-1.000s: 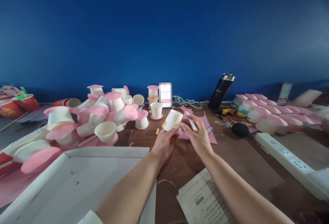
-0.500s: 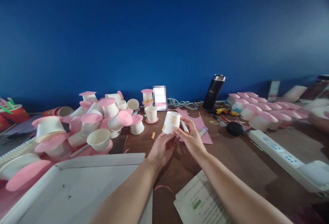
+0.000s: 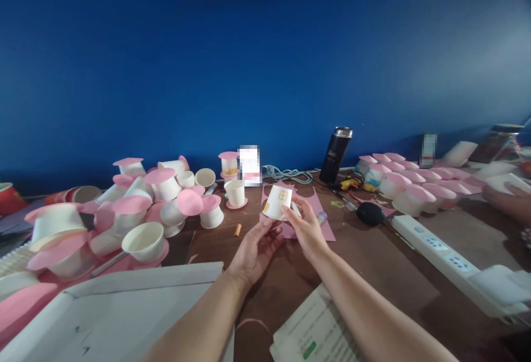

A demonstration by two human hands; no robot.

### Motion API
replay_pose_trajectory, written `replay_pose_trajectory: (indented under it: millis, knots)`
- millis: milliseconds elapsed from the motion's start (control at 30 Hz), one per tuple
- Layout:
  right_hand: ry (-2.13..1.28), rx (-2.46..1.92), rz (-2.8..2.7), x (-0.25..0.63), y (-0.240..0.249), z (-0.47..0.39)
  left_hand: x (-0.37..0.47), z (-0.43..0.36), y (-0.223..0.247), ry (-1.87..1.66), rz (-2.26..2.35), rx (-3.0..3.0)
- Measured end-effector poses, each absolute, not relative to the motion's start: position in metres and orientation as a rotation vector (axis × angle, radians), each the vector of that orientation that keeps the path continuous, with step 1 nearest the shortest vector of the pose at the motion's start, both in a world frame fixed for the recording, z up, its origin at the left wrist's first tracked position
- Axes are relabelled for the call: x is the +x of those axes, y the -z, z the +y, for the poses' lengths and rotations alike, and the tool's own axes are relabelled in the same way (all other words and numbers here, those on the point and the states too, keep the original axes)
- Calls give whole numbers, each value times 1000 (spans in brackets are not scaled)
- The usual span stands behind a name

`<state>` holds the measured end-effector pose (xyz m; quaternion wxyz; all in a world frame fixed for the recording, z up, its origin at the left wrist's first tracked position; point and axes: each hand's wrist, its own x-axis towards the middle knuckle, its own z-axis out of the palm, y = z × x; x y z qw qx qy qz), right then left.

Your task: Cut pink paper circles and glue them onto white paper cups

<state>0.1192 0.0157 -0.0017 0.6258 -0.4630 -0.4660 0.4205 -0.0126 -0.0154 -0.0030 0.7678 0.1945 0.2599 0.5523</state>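
A white paper cup [image 3: 275, 202] with a yellow-brown window drawing and a yellow patch is held up, slightly tilted, over the brown table. My right hand [image 3: 306, 223] grips its right side, with a marker [image 3: 296, 208] also between the fingers. Below the cup, my left hand [image 3: 258, 246] has its fingers apart and curved, the palm turned up, and holds nothing. An orange marker cap [image 3: 238, 230] lies on the table to the left. Behind the cup is a cut pink paper sheet [image 3: 327, 231].
Many white cups with pink discs crowd the left, near an open white box [image 3: 145, 287]. A black bottle [image 3: 335, 154], a power strip [image 3: 435, 248] and more cups stand right. Printed paper [image 3: 315, 331] lies in front; another person's hand [image 3: 508, 198] shows far right.
My left hand has let go of the cup and dropped slightly below it. The cup, now in my right hand alone, is more tilted. The whole view has shifted a little.
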Motion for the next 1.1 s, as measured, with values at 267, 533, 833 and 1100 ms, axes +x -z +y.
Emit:
replay_pose_trajectory:
  millis: [267, 533, 833, 1100]
  knots:
    - [-1047, -998, -1100, 122, -2, 14, -15, -11, 0, -1213, 581, 296]
    - [-1056, -1018, -1253, 112, -2, 7, -13, -13, 7, -1180, 512, 349]
    - [-442, -994, -1458, 123, -10, -4, -16, -5, 5, -1368, 634, 199]
    - [-204, -843, -1635, 119, -25, -20, -17, -6, 7, -1410, 604, 275]
